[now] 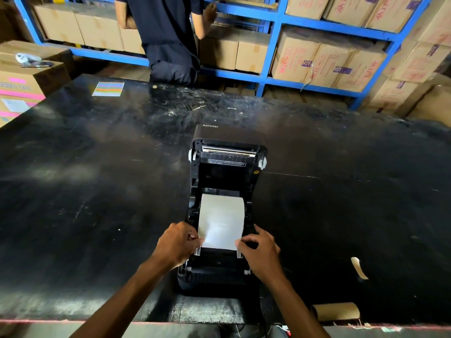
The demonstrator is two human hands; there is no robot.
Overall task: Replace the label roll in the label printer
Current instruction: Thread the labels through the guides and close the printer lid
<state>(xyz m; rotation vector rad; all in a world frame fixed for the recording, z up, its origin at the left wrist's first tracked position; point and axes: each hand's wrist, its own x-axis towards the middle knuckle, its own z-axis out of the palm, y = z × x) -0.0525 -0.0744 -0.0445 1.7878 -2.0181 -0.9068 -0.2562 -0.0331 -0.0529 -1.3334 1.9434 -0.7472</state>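
A black label printer (227,276) stands on the black table with its lid (228,152) swung open and back. A white label roll (222,215) lies in its bay, and the paper's free end (219,240) is drawn toward me over the front guides. My left hand (177,243) pinches the left edge of that paper. My right hand (260,250) pinches its right edge. An empty brown cardboard core (338,311) lies at the table's near right edge.
The black table (97,191) is wide and scuffed. A curled strip of backing (358,268) lies at right, a coloured sticker sheet (108,89) at far left. A person (168,37) works at blue shelves (273,45) full of cartons. Boxes (22,81) stand at left.
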